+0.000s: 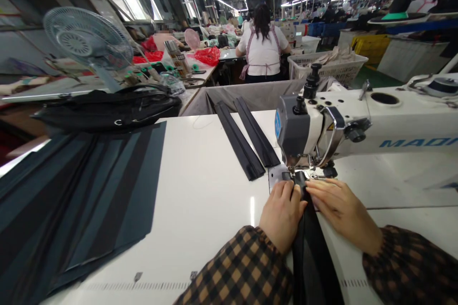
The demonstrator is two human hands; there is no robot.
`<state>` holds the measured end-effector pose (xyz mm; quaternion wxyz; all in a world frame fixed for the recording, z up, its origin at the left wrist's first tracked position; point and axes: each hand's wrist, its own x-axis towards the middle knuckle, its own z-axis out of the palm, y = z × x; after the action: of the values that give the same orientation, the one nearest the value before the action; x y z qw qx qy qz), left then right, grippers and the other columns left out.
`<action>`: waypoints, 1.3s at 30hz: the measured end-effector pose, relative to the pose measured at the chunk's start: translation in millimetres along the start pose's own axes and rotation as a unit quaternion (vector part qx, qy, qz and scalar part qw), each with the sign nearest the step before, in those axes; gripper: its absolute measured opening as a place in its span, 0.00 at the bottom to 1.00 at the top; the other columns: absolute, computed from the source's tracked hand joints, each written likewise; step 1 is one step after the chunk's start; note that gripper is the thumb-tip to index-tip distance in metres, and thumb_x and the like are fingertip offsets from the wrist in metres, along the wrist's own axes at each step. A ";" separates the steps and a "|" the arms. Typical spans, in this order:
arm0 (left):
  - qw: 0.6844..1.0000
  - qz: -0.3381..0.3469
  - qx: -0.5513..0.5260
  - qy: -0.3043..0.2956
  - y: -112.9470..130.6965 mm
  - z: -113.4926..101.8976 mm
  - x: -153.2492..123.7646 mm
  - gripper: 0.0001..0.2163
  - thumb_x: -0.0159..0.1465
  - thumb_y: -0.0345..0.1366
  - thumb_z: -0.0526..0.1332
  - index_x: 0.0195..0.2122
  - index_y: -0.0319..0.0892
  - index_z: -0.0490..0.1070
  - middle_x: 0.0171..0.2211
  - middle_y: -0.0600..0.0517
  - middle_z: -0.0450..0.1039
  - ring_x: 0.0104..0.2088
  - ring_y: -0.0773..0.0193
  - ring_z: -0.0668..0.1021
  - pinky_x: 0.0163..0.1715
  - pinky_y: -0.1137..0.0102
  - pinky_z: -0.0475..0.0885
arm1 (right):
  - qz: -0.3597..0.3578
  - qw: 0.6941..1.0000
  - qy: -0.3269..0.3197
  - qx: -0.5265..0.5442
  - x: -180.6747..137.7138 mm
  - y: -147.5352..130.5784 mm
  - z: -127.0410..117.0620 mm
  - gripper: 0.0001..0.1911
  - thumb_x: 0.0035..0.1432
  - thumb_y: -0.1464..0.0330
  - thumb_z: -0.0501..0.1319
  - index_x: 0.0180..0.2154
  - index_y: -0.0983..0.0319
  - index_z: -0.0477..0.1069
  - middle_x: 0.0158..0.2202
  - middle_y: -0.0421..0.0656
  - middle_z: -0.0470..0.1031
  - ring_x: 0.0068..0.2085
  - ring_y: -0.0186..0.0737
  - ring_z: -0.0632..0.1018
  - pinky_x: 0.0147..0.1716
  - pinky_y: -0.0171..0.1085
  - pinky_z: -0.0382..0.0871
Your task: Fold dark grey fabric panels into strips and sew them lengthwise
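Note:
A long black fabric strip runs from the table's front edge up to the needle area of a white and grey sewing machine. My left hand lies on the strip's left side with bent fingers, thumb and fingertips gripping it just in front of the presser foot. On the other side, my right hand is stretched out, fingers straight and side by side, fingertips touching the strip's right edge. Two folded black strips lie on the table left of the machine head.
Dark fabric panels are stacked on the white table at left, with a black bag behind them. A fan stands farther back. Ahead, a person in a white shirt sits beside a white basket.

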<state>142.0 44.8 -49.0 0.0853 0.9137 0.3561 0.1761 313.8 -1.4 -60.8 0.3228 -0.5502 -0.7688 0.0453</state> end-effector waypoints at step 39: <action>0.976 0.015 -0.218 -0.006 15.2 -139.3 55.7 0.11 0.63 0.37 0.50 0.39 0.42 0.71 0.22 0.56 0.66 0.20 0.72 0.70 0.21 0.78 0.65 | 0.075 0.962 0.263 -0.003 62.1 -67.9 -97.1 0.10 0.57 0.64 0.54 0.30 0.61 0.70 0.15 0.33 0.57 0.17 0.28 0.59 0.21 0.31 0.52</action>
<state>136.3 75.8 98.5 0.2822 0.8791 0.2951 0.2458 299.8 -1.3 72.2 0.5078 -0.5999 -0.6132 -0.0792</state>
